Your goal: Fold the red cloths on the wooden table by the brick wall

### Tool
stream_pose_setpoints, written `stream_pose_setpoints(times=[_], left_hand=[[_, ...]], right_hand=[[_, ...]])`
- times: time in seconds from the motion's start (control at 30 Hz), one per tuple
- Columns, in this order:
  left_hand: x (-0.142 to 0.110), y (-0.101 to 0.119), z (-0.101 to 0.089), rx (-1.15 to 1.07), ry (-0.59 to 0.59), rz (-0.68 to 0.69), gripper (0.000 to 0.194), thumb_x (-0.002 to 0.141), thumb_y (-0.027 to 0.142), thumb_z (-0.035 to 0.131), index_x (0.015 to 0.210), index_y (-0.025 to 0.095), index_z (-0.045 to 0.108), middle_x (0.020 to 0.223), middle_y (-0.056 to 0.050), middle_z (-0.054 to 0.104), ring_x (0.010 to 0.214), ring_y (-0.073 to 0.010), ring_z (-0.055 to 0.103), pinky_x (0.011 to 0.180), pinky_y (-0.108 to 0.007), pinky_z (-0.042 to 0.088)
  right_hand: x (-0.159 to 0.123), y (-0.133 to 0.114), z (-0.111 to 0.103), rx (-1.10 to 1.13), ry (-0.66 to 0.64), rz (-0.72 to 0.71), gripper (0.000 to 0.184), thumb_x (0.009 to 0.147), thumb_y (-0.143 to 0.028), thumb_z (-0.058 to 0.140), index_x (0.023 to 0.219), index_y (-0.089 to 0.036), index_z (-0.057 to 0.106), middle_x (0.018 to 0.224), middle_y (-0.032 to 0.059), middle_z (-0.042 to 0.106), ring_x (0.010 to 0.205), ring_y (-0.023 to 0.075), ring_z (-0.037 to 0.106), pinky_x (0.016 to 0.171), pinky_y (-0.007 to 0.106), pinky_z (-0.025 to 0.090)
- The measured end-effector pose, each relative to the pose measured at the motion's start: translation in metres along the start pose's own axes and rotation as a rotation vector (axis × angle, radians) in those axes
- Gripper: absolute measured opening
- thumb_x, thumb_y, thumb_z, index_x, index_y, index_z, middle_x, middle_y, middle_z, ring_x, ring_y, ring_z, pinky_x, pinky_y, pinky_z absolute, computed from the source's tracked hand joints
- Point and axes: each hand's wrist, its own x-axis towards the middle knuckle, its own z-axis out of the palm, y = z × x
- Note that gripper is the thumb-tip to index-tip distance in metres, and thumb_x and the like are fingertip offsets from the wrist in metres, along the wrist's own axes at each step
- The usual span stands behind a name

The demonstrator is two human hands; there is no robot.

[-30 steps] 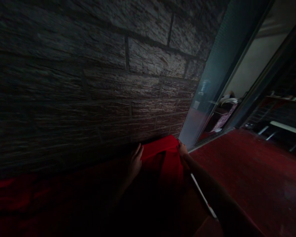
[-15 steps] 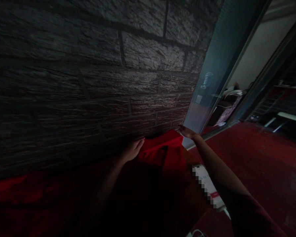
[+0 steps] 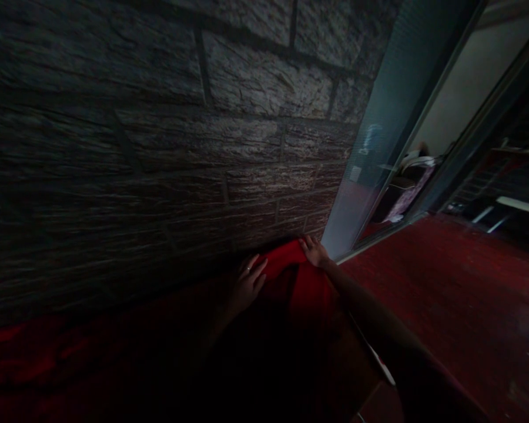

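A red cloth [image 3: 306, 288] lies in front of me, its far edge close to the brick wall; the near part is lost in shadow. My left hand [image 3: 247, 286], with a ring on one finger, rests at the cloth's left side, fingers stretched and slightly apart. At the far right corner of the cloth is my right hand [image 3: 314, 251], its fingers spread flat over the edge. Neither hand visibly grips the fabric. More crumpled red cloth [image 3: 22, 352] shows dimly at the lower left.
The rough brick wall [image 3: 167, 141] rises right behind the cloth. To the right stand a glass door panel [image 3: 357, 182] and a red floor [image 3: 458, 282]. A white bench [image 3: 522, 205] sits farther off. My right forearm mostly covers a pale flat object [image 3: 384, 367].
My right hand has come down and left from beside the cloth onto its corner. My left hand has shifted slightly lower and its fingers have spread. The cloth's raised right corner now lies lower.
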Motion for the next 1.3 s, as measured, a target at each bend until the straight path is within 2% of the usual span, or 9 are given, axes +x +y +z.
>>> stream_pose_setpoints(times=[0.17,0.33,0.47,0.6,0.7,0.83,1.03,1.17,1.3], left_hand=[[0.000,0.007,0.001,0.008,-0.003,-0.031,0.053,0.097,0.049,0.045,0.144,0.026,0.049,0.154,-0.010,0.040,0.139,-0.0296,0.041,0.115,-0.048,0.035],[0.007,0.000,-0.006,-0.096,-0.045,-0.031,0.053,0.100,0.048,0.033,0.146,0.025,0.045,0.157,-0.009,0.035,0.144,-0.0269,0.035,0.118,-0.047,0.031],[0.023,0.002,-0.034,-0.213,-0.028,-0.051,0.067,0.099,0.051,0.035,0.155,0.017,0.023,0.161,-0.015,0.025,0.148,-0.0282,0.026,0.120,-0.051,0.026],[0.029,0.038,-0.054,-0.311,0.070,-0.016,0.060,0.097,0.050,0.042,0.146,0.015,0.039,0.148,-0.017,0.046,0.139,-0.0275,0.042,0.116,-0.049,0.033],[0.015,0.075,-0.050,-0.461,0.012,-0.085,0.045,0.098,0.047,0.042,0.129,0.017,0.055,0.114,-0.012,0.067,0.103,-0.0208,0.065,0.094,-0.039,0.053],[-0.016,0.106,-0.043,-0.583,-0.147,-0.175,0.041,0.096,0.045,0.046,0.124,0.017,0.056,0.104,-0.010,0.067,0.084,-0.0168,0.067,0.072,-0.030,0.057],[-0.040,0.140,-0.059,-0.315,0.059,-0.014,0.023,0.093,0.039,0.053,0.104,0.020,0.062,0.103,-0.009,0.065,0.094,-0.0207,0.064,0.085,-0.034,0.052],[-0.046,0.167,-0.056,-0.168,-0.070,0.098,0.023,0.091,0.043,0.058,0.097,0.022,0.063,0.097,-0.008,0.067,0.088,-0.0208,0.065,0.077,-0.031,0.050],[-0.045,0.170,-0.048,-0.084,-0.177,0.129,0.020,0.096,0.033,0.048,0.086,0.023,0.062,0.087,-0.004,0.068,0.081,-0.0188,0.064,0.071,-0.030,0.046]], right_hand=[[-0.004,-0.010,-0.008,0.109,0.009,0.089,0.048,0.100,-0.036,0.037,0.147,-0.026,0.038,0.148,0.0149,0.044,0.134,0.0314,0.043,0.108,0.048,0.034],[-0.024,-0.007,-0.051,0.317,0.167,0.217,0.062,0.095,-0.045,0.046,0.148,-0.013,0.037,0.146,0.0210,0.045,0.131,0.0312,0.047,0.105,0.044,0.040],[-0.119,-0.014,-0.070,0.764,0.503,0.255,0.042,0.093,-0.046,0.048,0.116,-0.015,0.065,0.110,0.0128,0.069,0.097,0.0233,0.066,0.085,0.033,0.052],[-0.236,-0.058,-0.045,1.056,0.403,0.288,0.040,0.091,-0.054,0.053,0.095,-0.018,0.071,0.080,0.0076,0.072,0.069,0.0215,0.066,0.063,0.030,0.051],[-0.274,-0.090,-0.023,1.097,0.318,0.379,0.039,0.086,-0.055,0.062,0.096,-0.019,0.072,0.085,0.0084,0.074,0.073,0.0228,0.068,0.064,0.031,0.051],[-0.266,-0.099,-0.011,1.202,0.316,0.419,0.042,0.083,-0.057,0.064,0.097,-0.018,0.071,0.087,0.0083,0.074,0.075,0.0223,0.068,0.067,0.031,0.051],[-0.245,-0.093,-0.007,1.394,0.400,0.411,0.040,0.081,-0.054,0.063,0.086,-0.016,0.071,0.081,0.0068,0.072,0.072,0.0192,0.065,0.069,0.030,0.050],[-0.243,-0.096,-0.003,1.450,0.410,0.366,0.030,0.080,-0.046,0.063,0.082,-0.017,0.071,0.079,0.0048,0.071,0.071,0.0176,0.064,0.069,0.029,0.049],[-0.241,-0.095,-0.002,1.541,0.340,0.395,0.032,0.074,-0.049,0.067,0.078,-0.018,0.071,0.065,0.0007,0.064,0.054,0.0132,0.054,0.055,0.026,0.044]])
